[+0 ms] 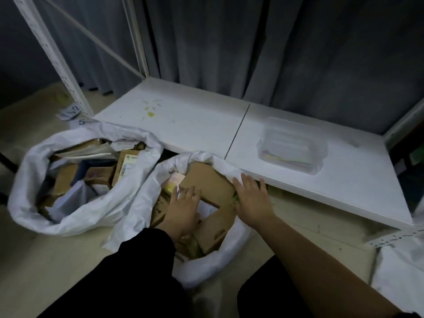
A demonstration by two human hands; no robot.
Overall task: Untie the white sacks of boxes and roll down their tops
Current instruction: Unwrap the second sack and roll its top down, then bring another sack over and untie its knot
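Rolling-down looks like the step in hand: both white sacks stand untied on the floor against the low white shelf [286,180], and the work is on the near sack [206,267]. The left hand [183,207] lies inside its mouth, fingers spread flat on the brown cardboard boxes [206,180], pinching nothing. The right hand [251,198] rests at the far rim by the shelf edge, fingers straight over the plastic; I cannot tell whether the thumb hooks the rim. The next move, I judge, calls for a grip on that rim and a fold outward and down. The far sack [75,180], to the left, already wears a thick rolled collar, its boxes exposed. The near sack's rim looks lower but uneven and crumpled, its thin plastic glossy.
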